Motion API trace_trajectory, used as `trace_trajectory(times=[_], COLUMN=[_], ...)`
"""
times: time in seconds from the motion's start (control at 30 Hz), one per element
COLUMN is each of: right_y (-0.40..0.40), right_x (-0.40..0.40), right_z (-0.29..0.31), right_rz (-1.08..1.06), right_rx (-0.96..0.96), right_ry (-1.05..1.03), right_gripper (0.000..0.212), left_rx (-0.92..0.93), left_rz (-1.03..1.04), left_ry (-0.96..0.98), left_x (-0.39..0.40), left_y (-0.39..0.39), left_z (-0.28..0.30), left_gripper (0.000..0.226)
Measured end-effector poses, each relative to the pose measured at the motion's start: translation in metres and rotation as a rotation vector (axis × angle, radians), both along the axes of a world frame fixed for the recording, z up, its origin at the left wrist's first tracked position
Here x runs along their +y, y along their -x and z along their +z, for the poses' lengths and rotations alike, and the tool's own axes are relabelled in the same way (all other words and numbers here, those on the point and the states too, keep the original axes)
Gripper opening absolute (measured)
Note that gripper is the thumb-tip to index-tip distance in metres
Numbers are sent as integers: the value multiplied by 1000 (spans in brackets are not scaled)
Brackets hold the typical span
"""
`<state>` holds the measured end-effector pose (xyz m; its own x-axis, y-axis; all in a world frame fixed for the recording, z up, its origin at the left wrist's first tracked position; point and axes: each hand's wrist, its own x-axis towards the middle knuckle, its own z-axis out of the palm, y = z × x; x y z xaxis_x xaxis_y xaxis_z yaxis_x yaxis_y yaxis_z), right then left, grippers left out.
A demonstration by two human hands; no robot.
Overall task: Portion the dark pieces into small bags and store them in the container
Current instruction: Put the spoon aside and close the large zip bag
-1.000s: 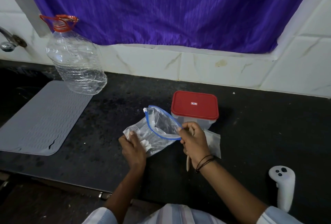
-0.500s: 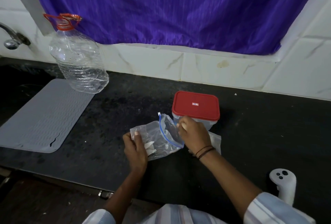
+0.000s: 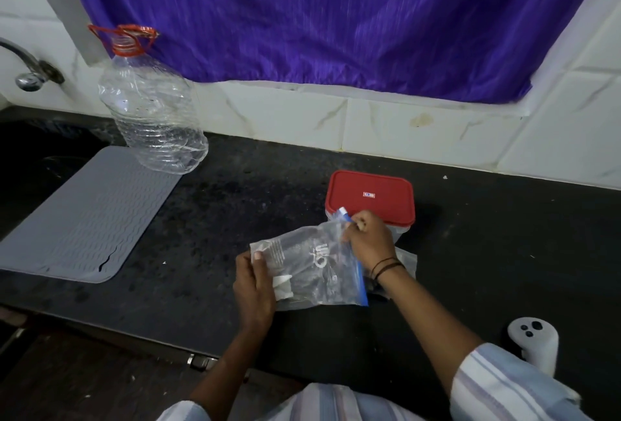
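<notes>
A clear zip bag (image 3: 312, 266) with a blue seal strip lies flat on the black counter (image 3: 235, 219). My left hand (image 3: 253, 286) grips its bottom end, thumb on top. At the seal end my right hand (image 3: 369, 240) pinches the blue-and-white slider. Behind the bag stands a clear container with a red lid (image 3: 371, 195), closed. More clear plastic (image 3: 405, 261) shows under my right wrist. Dark contents inside the bag are hard to make out against the counter.
A large clear plastic bottle (image 3: 151, 114) with an orange cap stands at the back left beside a grey ribbed mat (image 3: 84, 215). A tap (image 3: 30, 74) is at the far left. A white handheld controller (image 3: 534, 343) stands near the counter's front right.
The bag's open mouth has been flattened and the bag now lies flat. My right hand moved up along the seal to its far end. My left hand kept its hold.
</notes>
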<state>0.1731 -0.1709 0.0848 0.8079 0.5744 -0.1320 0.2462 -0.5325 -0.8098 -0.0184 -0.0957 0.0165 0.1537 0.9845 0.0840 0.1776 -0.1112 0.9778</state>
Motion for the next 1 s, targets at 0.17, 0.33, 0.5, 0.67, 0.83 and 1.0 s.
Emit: trace_trajectory(times=[0.17, 0.33, 0.5, 0.67, 0.83, 1.0], right_y=[-8, -3, 25, 48, 44, 49], right_x=[-14, -23, -12, 22, 49, 57], right_z=[-9, -10, 1, 17, 34, 35], right_rz=[-27, 120, 364, 715, 900, 713], right_rx=[-62, -430, -798, -625, -247, -393], right_ry=[32, 290, 149, 191, 257, 257], right_gripper=[11, 14, 24, 42, 32, 13], left_rx=[127, 210, 155, 99, -2, 93], left_rz=[-42, -107, -136, -197, -320, -264], left_ry=[107, 119, 132, 13, -87, -53], left_x=[14, 15, 10, -2, -9, -10], left_y=[10, 15, 7, 0, 2, 9], left_z=[-13, -14, -10, 0, 3, 0], left_gripper=[43, 39, 33, 29, 29, 29])
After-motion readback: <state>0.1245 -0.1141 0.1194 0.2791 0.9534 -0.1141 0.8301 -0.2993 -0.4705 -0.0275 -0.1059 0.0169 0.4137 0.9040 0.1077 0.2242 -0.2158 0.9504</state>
